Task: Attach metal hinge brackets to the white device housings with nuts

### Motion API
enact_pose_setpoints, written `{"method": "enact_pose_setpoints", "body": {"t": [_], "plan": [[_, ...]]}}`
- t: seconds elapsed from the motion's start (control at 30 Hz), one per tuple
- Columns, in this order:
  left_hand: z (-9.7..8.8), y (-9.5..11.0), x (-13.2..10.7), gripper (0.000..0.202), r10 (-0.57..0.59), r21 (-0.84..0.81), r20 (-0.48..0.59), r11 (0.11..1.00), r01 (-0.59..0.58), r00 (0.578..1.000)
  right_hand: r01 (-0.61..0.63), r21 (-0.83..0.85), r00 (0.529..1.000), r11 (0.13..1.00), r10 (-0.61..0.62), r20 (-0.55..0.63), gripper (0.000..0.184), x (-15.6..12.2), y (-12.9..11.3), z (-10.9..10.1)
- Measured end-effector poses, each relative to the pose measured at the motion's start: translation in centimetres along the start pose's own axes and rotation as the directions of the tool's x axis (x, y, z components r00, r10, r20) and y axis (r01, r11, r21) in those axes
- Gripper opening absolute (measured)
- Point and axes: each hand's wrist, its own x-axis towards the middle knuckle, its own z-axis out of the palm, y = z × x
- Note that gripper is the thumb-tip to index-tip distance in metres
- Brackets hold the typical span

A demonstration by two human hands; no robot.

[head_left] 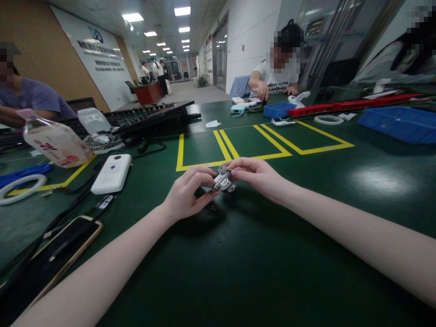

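Between my two hands is a small silvery-grey metal part [224,180] with a bracket-like shape, raised a little above the dark green table [238,263]. My left hand [190,190] is closed on its left side, thumb below and fingers above. With fingertips pinched at its upper right edge, my right hand [254,175] grips it too. My fingers cover some of the part, so its exact kind does not show. A tiny ring-like piece [213,208] lies on the table below my left hand.
Yellow tape lines [235,159] mark the table ahead. At left are a white power bank [111,174], a phone [64,254], cables, a drink bottle [57,141] and a tape roll [22,190]. Blue trays [398,125] stand at right. A person [277,77] sits across.
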Motion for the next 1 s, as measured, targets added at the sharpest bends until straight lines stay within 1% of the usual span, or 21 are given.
{"method": "enact_pose_setpoints", "body": {"t": [0.1, 0.17, 0.23, 0.4, 0.47, 0.57, 0.77, 0.9, 1.0], "plan": [[-0.1, -0.4, -0.2, 0.034, -0.092, -0.04, 0.107, 0.994, 0.097, 0.99, -0.036, -0.021, 0.999, 0.999, 0.037, 0.023, 0.017, 0.1, 0.3, -0.3], [-0.2, -0.7, -0.3, 0.043, -0.173, -0.046, 0.202, 0.982, 0.185, 0.964, -0.052, -0.026, 0.997, 0.998, 0.054, 0.063, 0.017, 0.1, 0.5, -0.4], [-0.3, -0.8, -0.3, 0.049, -0.23, -0.034, 0.278, 0.968, 0.249, 0.933, -0.057, -0.041, 0.992, 0.998, 0.062, 0.111, 0.016, 0.1, 0.5, -0.7], [-0.4, -0.8, -0.1, 0.05, -0.285, 0.009, 0.364, 0.953, 0.302, 0.887, -0.021, -0.11, 0.969, 0.994, 0.047, 0.243, 0.015, 0.2, 0.4, -1.3], [-0.3, -0.7, 0.0, 0.051, -0.298, 0.061, 0.38, 0.953, 0.298, 0.876, 0.0, -0.129, 0.959, 0.992, 0.037, 0.281, 0.015, 0.3, 0.3, -1.5], [-0.2, -0.8, 0.1, 0.052, -0.291, 0.141, 0.408, 0.957, 0.255, 0.866, 0.037, -0.19, 0.949, 0.981, 0.025, 0.315, 0.017, 0.3, 0.1, -1.7], [-0.2, -0.8, 0.0, 0.056, -0.264, 0.172, 0.476, 0.963, 0.206, 0.839, 0.093, -0.329, 0.919, 0.94, 0.046, 0.392, 0.017, 0.0, -0.6, -1.6], [-0.3, -0.7, 0.2, 0.053, -0.221, 0.221, 0.547, 0.968, 0.115, 0.808, 0.114, -0.353, 0.925, 0.928, 0.031, 0.38, 0.017, -0.1, -0.6, -1.5], [-0.4, -0.7, 0.4, 0.051, -0.205, 0.253, 0.596, 0.966, 0.061, 0.777, 0.098, -0.342, 0.937, 0.935, 0.029, 0.348, 0.017, 0.1, -0.1, -1.5]]}}
